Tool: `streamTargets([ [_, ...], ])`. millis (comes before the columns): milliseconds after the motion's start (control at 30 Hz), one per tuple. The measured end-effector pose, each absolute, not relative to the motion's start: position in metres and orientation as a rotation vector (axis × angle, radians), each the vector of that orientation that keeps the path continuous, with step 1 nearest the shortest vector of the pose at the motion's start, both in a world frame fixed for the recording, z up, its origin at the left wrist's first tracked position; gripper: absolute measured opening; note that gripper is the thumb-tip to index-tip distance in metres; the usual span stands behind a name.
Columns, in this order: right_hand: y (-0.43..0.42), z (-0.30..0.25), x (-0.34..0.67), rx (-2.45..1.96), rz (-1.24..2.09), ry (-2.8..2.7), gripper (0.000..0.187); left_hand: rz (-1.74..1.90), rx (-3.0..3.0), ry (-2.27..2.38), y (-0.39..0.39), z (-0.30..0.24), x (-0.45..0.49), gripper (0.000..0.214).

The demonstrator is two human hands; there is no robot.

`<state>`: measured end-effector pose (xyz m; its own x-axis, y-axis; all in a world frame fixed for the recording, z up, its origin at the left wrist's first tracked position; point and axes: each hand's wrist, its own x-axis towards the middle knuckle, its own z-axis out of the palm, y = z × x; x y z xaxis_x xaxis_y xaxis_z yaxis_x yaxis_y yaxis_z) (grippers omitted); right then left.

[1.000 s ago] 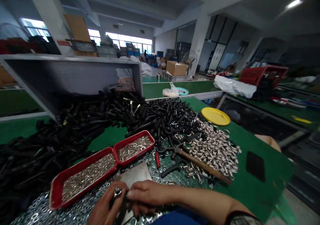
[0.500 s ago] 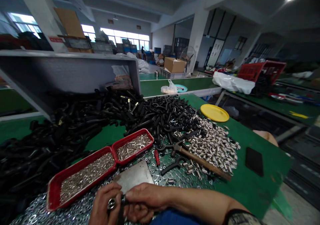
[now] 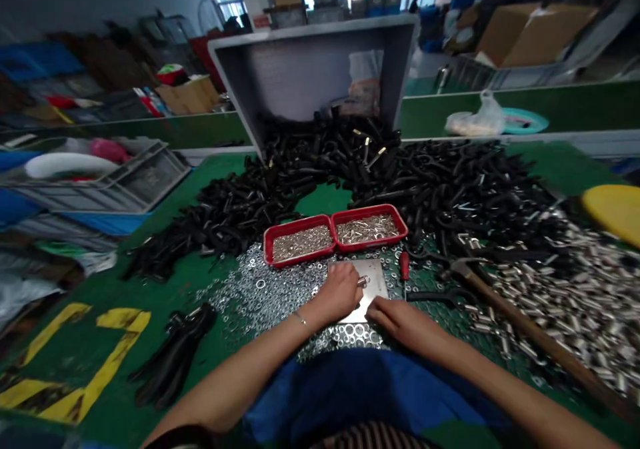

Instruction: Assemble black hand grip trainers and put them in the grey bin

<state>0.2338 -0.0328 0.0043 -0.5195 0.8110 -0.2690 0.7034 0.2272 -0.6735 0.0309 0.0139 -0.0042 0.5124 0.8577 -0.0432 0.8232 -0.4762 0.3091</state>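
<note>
Left hand point(image 3: 341, 291) pinches a small metal piece point(image 3: 361, 281) over the steel plate point(image 3: 370, 288); right hand point(image 3: 400, 320) rests half-curled, holding nothing, at the plate's near edge. Risk: the piece slips into the washers point(image 3: 255, 296) beside the plate and gets lost.

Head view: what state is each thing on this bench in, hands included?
Left hand: closed on a small metal part, over the metal plate.
Right hand: resting on washers, holds nothing I can see.
Red trays: both hold small silvery parts.
Hammer: lying flat, untouched.
Grey bin: tipped, black parts spilled out.
</note>
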Motion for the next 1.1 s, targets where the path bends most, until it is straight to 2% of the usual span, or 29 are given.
streamTargets([
  [100,-0.036,0.012,0.274,-1.446,1.191,-2.234,0.039,0.259,2.475,1.346,0.034,0.011,0.030,0.024],
  [233,-0.037,0.014,0.344,-1.601,1.007,-2.063,0.040,0.356,2.597,1.382,0.094,0.036,0.032,0.021],
  [400,-0.029,-0.001,0.414,-1.842,0.312,-2.119,0.046,-0.131,2.665,1.495,0.163,0.034,0.050,0.019],
  [500,-0.039,-0.012,0.437,-1.900,-0.062,-2.265,0.042,-0.147,2.674,1.477,0.168,0.027,0.052,0.020],
  [567,-0.046,-0.018,0.444,-1.931,-0.133,-2.295,0.038,-0.110,2.697,1.479,0.162,0.024,0.050,0.024],
  [833,-0.036,0.002,0.435,-2.015,0.062,-2.196,0.033,0.122,2.667,1.570,0.152,0.019,0.046,0.016],
  [967,-0.036,0.028,0.410,-1.987,0.054,-2.033,0.040,0.295,2.557,1.642,0.148,0.017,0.045,0.024],
  [1100,-0.038,0.035,0.376,-1.816,0.703,-2.041,0.044,0.804,2.264,1.581,0.125,0.021,0.032,0.013],
])
